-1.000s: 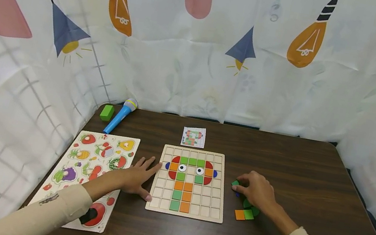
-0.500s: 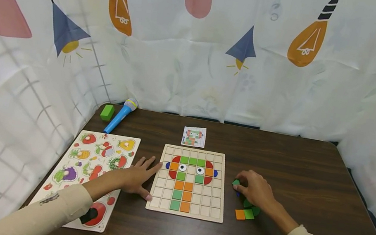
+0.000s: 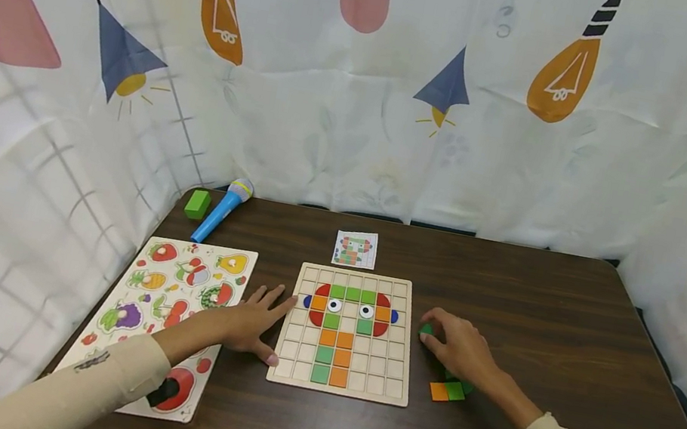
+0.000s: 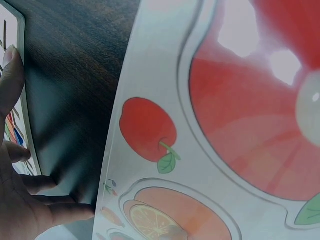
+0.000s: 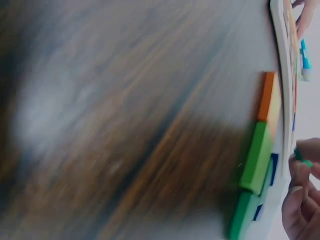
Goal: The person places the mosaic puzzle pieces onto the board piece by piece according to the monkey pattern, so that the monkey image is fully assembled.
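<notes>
A wooden grid board (image 3: 376, 367) bears red, green, orange and blue tiles and two round eye tiles arranged as a face and a column. My left hand (image 3: 247, 322) is spread at its left side, thumb and fingertips right at the edge. Beside the board's right edge, my right hand (image 3: 463, 349) pinches a small green tile (image 3: 427, 329) between thumb and fingers; this tile (image 5: 301, 156) also shows in the right wrist view. Loose tiles lie near that wrist: an orange square (image 3: 439, 392), a light green square (image 3: 455, 391) and darker green ones, partly hidden by the hand.
A fruit puzzle board (image 3: 153, 357) lies under my left forearm. Behind it are a toy microphone (image 3: 223, 212) and a green block (image 3: 196, 204). A small picture card (image 3: 356, 249) lies beyond the grid board, and a printed curtain (image 3: 358, 133) hangs along the table's far edge.
My right hand has lifted the green tile from the loose pile and shifted slightly left toward the board. The left hand has stayed put.
</notes>
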Demonstrator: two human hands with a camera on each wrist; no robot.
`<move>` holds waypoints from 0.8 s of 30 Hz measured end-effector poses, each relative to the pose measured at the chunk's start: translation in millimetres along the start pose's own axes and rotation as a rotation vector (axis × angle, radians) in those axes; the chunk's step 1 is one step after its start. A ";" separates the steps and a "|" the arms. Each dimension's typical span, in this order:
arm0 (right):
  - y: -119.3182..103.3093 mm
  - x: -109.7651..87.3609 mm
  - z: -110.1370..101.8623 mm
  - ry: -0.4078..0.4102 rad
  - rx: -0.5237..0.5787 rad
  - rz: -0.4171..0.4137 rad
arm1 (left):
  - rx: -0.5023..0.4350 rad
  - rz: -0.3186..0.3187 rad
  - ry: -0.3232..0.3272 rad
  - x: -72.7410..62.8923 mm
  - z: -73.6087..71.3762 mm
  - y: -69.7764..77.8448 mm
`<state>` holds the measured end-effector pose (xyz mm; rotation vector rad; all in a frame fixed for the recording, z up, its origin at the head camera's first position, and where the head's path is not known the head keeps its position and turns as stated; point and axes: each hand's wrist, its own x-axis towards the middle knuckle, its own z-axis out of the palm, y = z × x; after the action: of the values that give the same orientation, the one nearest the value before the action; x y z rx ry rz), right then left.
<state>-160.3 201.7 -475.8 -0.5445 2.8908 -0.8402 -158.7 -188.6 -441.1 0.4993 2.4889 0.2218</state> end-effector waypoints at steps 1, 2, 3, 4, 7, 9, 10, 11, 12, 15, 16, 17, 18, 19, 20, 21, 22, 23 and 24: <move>-2.1 -0.2 0.3 -0.001 0.011 -0.012 | 0.000 0.000 -0.001 -0.2 0.0 0.0; -4.4 -0.3 0.7 -0.004 0.024 -0.029 | 0.000 0.000 -0.001 -0.3 0.0 0.1; -7.4 -0.4 1.2 -0.010 0.040 -0.045 | -0.001 -0.001 -0.003 -0.6 -0.2 0.3; -10.6 -0.4 2.0 -0.021 0.056 -0.064 | -0.001 -0.001 -0.003 -0.8 -0.3 0.5; -21.0 -0.2 6.4 -0.073 0.098 -0.113 | -0.005 -0.002 -0.004 -0.7 -0.5 0.8; -28.5 0.3 11.3 -0.111 0.122 -0.136 | -0.004 -0.004 -0.004 -0.3 -0.4 0.8; -32.4 0.9 14.2 -0.130 0.135 -0.147 | -0.003 -0.006 -0.004 -0.2 -0.4 0.6; -36.4 1.5 17.1 -0.145 0.145 -0.156 | -0.002 -0.006 -0.004 0.0 -0.3 0.2; -40.7 2.1 20.1 -0.159 0.155 -0.165 | -0.003 -0.004 -0.003 0.3 -0.2 0.0; -53.1 3.7 28.3 -0.191 0.172 -0.186 | 0.000 -0.004 -0.005 0.5 0.2 -1.0; -57.0 4.0 30.8 -0.199 0.174 -0.190 | 0.000 -0.003 -0.005 0.7 0.0 -0.7; -60.7 4.4 33.1 -0.208 0.170 -0.192 | 0.000 -0.003 -0.005 0.8 0.0 -0.7; -64.1 4.8 35.1 -0.218 0.172 -0.192 | -0.001 -0.004 -0.004 1.1 0.0 -0.6; -66.9 5.4 37.2 -0.226 0.166 -0.192 | 0.000 -0.007 -0.005 1.0 -0.1 -0.4; -69.4 5.9 38.9 -0.233 0.164 -0.188 | 0.000 -0.008 -0.005 1.0 -0.1 -0.3; -71.5 6.3 40.3 -0.238 0.160 -0.186 | -0.001 -0.009 -0.005 1.1 -0.2 0.0; -73.2 6.7 41.3 -0.242 0.157 -0.183 | 0.000 -0.010 -0.006 1.2 -0.1 0.2; -74.4 6.9 42.1 -0.244 0.153 -0.179 | 0.000 -0.010 -0.007 1.2 -0.1 0.4; -75.3 7.0 42.5 -0.244 0.152 -0.176 | 0.000 -0.010 -0.006 1.4 0.0 0.6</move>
<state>-135.8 118.6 -471.6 -0.8310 2.5629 -0.9328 -159.6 -187.5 -441.6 0.4873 2.4845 0.2158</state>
